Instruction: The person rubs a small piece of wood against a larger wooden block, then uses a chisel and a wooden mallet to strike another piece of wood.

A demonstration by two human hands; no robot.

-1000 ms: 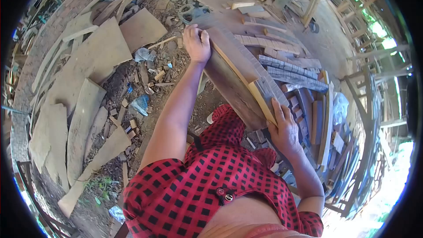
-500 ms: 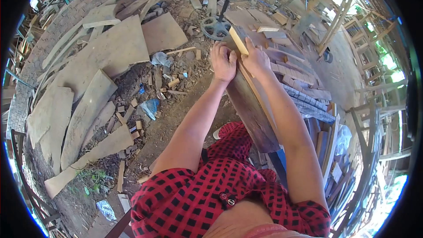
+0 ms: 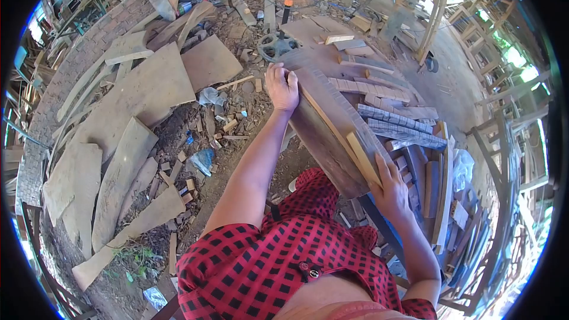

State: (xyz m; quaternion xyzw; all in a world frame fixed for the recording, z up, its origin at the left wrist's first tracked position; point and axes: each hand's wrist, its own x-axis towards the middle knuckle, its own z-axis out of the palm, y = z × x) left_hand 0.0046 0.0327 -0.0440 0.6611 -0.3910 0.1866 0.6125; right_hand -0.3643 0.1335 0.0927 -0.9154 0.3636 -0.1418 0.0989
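Board (image 3: 323,127): long axis runs away from the body.
Left hand (image 3: 281,88): clamped on far end.
Right hand (image 3: 391,186): grips near end.

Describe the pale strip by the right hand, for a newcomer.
Find the big dark board held tilted between the left hand, far end, and right hand, near end. The pale strip lies along its top face near that right hand, lighter and narrower than the board beneath.
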